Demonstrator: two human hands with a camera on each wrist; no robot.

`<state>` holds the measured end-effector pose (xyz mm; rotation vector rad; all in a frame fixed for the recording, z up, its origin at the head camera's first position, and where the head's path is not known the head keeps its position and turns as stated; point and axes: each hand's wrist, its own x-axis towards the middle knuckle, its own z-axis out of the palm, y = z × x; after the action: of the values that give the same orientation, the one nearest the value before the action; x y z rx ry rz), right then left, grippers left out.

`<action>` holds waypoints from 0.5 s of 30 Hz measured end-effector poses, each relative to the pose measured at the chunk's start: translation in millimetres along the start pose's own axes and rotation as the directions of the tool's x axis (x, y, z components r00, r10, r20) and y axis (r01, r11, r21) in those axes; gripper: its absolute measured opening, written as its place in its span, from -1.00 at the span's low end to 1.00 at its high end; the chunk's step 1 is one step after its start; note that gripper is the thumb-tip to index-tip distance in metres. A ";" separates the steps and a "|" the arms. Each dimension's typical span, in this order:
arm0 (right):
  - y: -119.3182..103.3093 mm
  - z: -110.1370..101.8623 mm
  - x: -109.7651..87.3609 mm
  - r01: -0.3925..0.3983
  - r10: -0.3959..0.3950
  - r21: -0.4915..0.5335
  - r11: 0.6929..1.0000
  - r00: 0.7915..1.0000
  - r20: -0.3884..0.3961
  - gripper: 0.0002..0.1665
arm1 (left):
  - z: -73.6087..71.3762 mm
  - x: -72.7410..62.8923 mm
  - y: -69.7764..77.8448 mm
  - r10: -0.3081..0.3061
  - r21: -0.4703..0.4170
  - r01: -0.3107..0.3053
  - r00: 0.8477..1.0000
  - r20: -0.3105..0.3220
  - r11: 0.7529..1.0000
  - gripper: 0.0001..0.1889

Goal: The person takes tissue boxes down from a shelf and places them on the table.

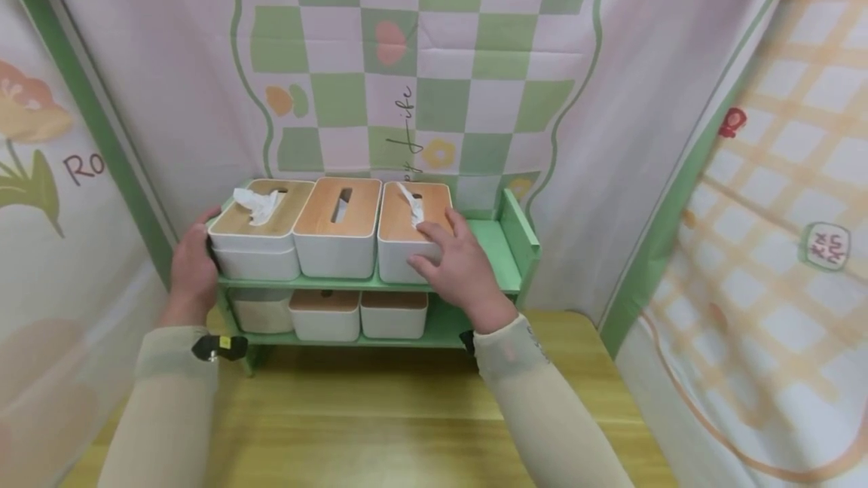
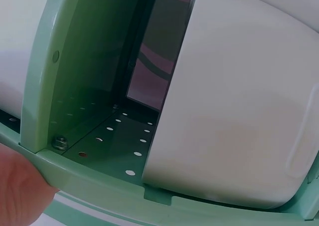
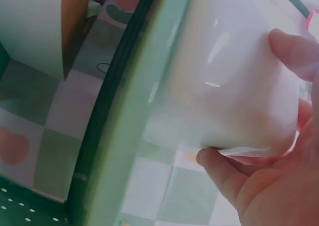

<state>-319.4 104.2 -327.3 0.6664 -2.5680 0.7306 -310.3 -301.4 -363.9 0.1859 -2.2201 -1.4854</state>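
Observation:
At the left end of the green two-tier rack, my left hand holds the side panel; most of its fingers are hidden. Part of that hand touches the panel's front edge in the left wrist view. My right hand grips the right tissue box on the upper tier, digits on its front and lid. A white tissue sticks out of its wood-coloured lid. Left of it stand a middle tissue box and a left tissue box with a tissue poking out.
On the lower tier are two white boxes with wood-coloured lids, a middle one and a right one, plus a pale bin at left. The rack's right side panel stands beyond my right hand. Beneath lies a wooden tabletop; patterned curtains surround it.

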 end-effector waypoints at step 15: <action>-3.7 -8.3 -9.8 -0.027 0.028 -0.017 0.999 0.998 0.048 -0.31 | -1.4 -0.3 0.8 -0.044 -0.014 0.044 0.999 0.026 0.999 -0.32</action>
<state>-307.5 109.4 -324.0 0.6525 -2.6285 0.7105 -309.3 -302.2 -362.9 0.2130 -2.2387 -1.5346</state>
